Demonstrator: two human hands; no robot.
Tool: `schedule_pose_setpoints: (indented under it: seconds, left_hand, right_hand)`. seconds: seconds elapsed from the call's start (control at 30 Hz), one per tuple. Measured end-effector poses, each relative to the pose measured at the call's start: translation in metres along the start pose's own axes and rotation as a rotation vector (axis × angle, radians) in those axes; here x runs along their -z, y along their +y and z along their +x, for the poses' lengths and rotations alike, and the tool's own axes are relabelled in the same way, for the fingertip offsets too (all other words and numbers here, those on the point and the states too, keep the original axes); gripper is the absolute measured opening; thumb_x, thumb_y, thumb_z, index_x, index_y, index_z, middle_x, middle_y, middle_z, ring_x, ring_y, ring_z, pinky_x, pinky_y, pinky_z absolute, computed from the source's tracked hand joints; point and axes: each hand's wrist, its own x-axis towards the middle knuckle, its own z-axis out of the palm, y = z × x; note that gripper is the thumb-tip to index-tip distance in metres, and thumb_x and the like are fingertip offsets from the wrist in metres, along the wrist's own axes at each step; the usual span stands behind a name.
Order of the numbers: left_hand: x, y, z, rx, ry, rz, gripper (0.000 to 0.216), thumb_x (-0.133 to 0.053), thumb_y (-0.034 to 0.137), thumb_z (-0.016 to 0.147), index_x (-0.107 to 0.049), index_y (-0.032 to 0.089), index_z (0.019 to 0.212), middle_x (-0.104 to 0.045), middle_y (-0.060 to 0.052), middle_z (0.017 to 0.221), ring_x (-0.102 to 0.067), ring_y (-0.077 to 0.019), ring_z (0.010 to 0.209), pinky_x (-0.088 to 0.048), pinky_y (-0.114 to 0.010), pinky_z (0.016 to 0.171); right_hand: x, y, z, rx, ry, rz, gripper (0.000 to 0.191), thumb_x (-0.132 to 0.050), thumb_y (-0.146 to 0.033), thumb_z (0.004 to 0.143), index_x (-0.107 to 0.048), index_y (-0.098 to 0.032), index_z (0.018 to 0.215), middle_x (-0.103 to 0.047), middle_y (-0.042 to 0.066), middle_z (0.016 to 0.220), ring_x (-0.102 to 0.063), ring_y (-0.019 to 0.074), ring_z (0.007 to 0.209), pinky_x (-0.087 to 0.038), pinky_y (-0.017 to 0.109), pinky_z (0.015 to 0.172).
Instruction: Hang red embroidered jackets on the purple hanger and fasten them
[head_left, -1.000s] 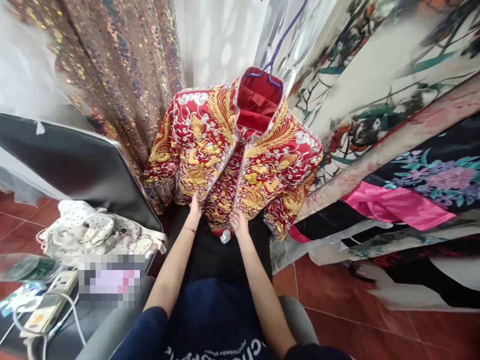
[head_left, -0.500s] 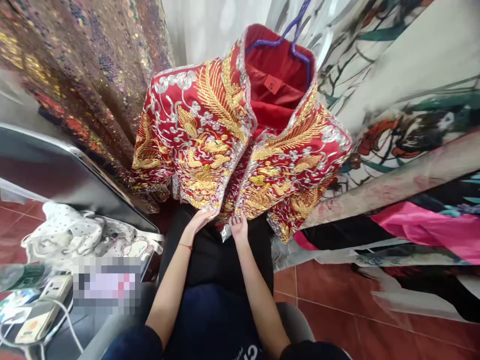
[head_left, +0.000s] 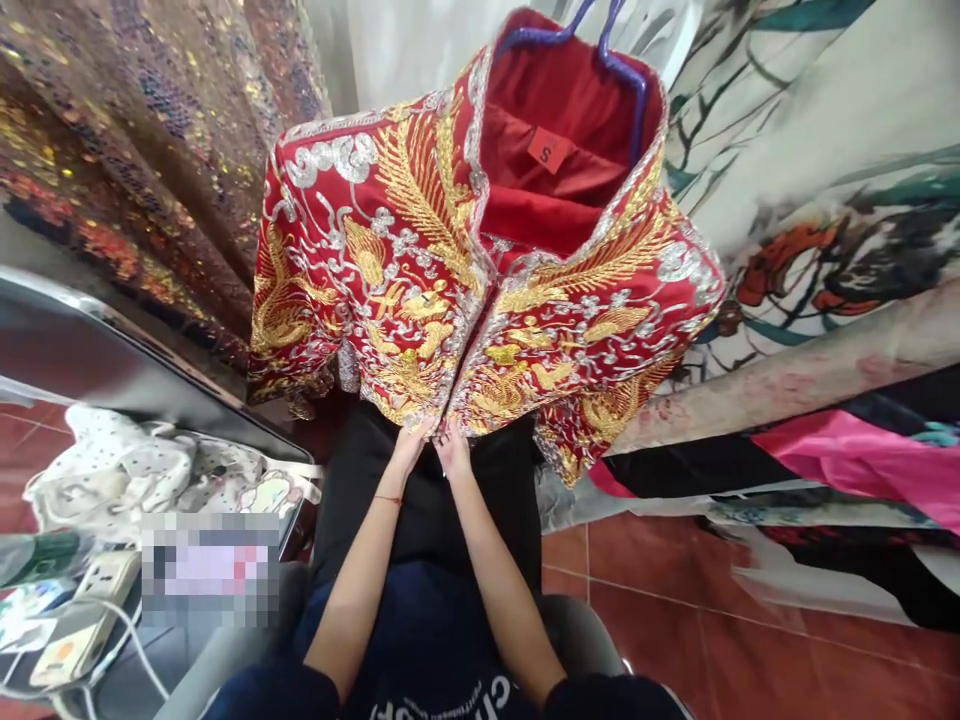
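Fingertips of my left hand [head_left: 411,447] and right hand [head_left: 452,447] pinch the embroidered red jacket [head_left: 420,290] hem together (edges aligned, hanger [head_left: 600,50] above), which I judge needs gentle, even tension.

A red jacket [head_left: 480,290] embroidered in gold and silver hangs from a purple hanger [head_left: 600,45] at 12 o'clock. The left hand [head_left: 411,448] and right hand [head_left: 452,450] touch its bottom hem at centre, side by side. Sequined fabric [head_left: 135,150] hangs at 10 o'clock; a pink cloth [head_left: 862,460] lies at 3 o'clock.
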Motion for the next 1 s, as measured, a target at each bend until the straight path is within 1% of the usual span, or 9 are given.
schedule_pose_setpoints:
  seconds: [0.13, 0.2, 0.3, 0.5, 0.6, 0.73, 0.8, 0.87, 1.0]
  left_hand:
    - [0.003, 0.011, -0.012, 0.028, -0.025, 0.0, 0.042, -0.095, 0.026, 0.058, -0.076, 0.011, 0.092, -0.078, -0.009, 0.092, -0.072, -0.0193, 0.087, -0.055, -0.035, 0.092]
    - [0.004, 0.014, -0.016, 0.051, -0.028, 0.002, 0.039, -0.093, 0.023, 0.061, -0.076, 0.011, 0.094, -0.078, -0.011, 0.095, -0.072, -0.0211, 0.091, -0.055, -0.036, 0.094]
    - [0.003, 0.015, -0.019, 0.087, -0.032, -0.002, 0.035, -0.09, 0.018, 0.063, -0.077, 0.011, 0.095, -0.079, -0.012, 0.099, -0.073, -0.0243, 0.099, -0.055, -0.037, 0.099]
    - [-0.003, 0.019, -0.024, 0.112, -0.066, -0.008, 0.043, -0.087, 0.017, 0.067, -0.077, 0.014, 0.108, -0.077, -0.012, 0.114, -0.071, -0.0259, 0.109, -0.052, -0.04, 0.107]
    - [-0.003, 0.021, -0.027, 0.125, -0.117, 0.0, 0.043, -0.087, 0.02, 0.069, -0.076, 0.013, 0.11, -0.076, -0.014, 0.115, -0.073, -0.025, 0.105, -0.053, -0.04, 0.105]
    - [0.0, 0.019, -0.023, 0.149, -0.154, 0.009, 0.032, -0.087, 0.022, 0.069, -0.078, 0.009, 0.097, -0.079, -0.013, 0.096, -0.074, -0.0214, 0.084, -0.055, -0.038, 0.098]
    - [0.0, 0.016, -0.02, 0.151, -0.152, 0.004, 0.029, -0.088, 0.024, 0.069, -0.078, 0.008, 0.091, -0.079, -0.012, 0.089, -0.073, -0.0196, 0.078, -0.056, -0.037, 0.095]
    - [0.0, 0.014, -0.019, 0.147, -0.149, -0.007, 0.03, -0.089, 0.024, 0.068, -0.078, 0.009, 0.092, -0.079, -0.012, 0.09, -0.073, -0.0191, 0.081, -0.056, -0.035, 0.095]
    - [-0.003, 0.012, -0.021, 0.136, -0.138, -0.028, 0.04, -0.091, 0.023, 0.064, -0.077, 0.012, 0.1, -0.078, -0.011, 0.103, -0.074, -0.0208, 0.094, -0.055, -0.035, 0.099]
  right_hand:
    - [0.01, -0.006, 0.001, -0.014, -0.051, -0.05, 0.032, -0.091, -0.028, 0.057, -0.068, -0.017, 0.077, -0.066, -0.002, 0.07, -0.058, 0.0092, 0.063, -0.051, 0.023, 0.061]
    - [0.015, -0.011, 0.001, -0.015, -0.072, -0.073, 0.032, -0.092, -0.023, 0.055, -0.069, -0.017, 0.076, -0.067, -0.001, 0.07, -0.058, 0.0094, 0.063, -0.051, 0.024, 0.06]
    - [0.019, -0.015, -0.002, -0.001, -0.098, -0.086, 0.03, -0.091, -0.02, 0.055, -0.069, -0.016, 0.075, -0.068, 0.0, 0.073, -0.06, 0.0103, 0.066, -0.053, 0.025, 0.063]
    - [0.014, -0.012, -0.012, 0.025, -0.147, -0.049, 0.027, -0.089, -0.018, 0.059, -0.067, -0.018, 0.074, -0.068, 0.0, 0.075, -0.061, 0.0111, 0.07, -0.055, 0.027, 0.068]
    - [0.012, -0.009, -0.018, 0.016, -0.165, -0.029, 0.024, -0.086, -0.017, 0.062, -0.067, -0.019, 0.076, -0.067, -0.001, 0.076, -0.06, 0.0103, 0.07, -0.054, 0.026, 0.068]
    - [0.01, -0.007, -0.022, -0.003, -0.191, -0.024, 0.02, -0.082, -0.019, 0.066, -0.069, -0.02, 0.081, -0.064, -0.003, 0.074, -0.052, 0.0075, 0.061, -0.049, 0.023, 0.06]
    - [0.009, -0.007, -0.023, -0.009, -0.205, -0.029, 0.02, -0.081, -0.018, 0.066, -0.068, -0.021, 0.081, -0.062, -0.005, 0.073, -0.048, 0.0063, 0.057, -0.047, 0.022, 0.057]
    - [0.008, -0.007, -0.024, -0.012, -0.211, -0.038, 0.02, -0.08, -0.016, 0.065, -0.066, -0.021, 0.079, -0.061, -0.006, 0.071, -0.047, 0.0062, 0.057, -0.046, 0.022, 0.058]
    - [0.009, -0.008, -0.026, 0.003, -0.208, -0.059, 0.021, -0.079, -0.016, 0.063, -0.063, -0.022, 0.074, -0.061, -0.006, 0.068, -0.052, 0.0087, 0.061, -0.05, 0.025, 0.065]
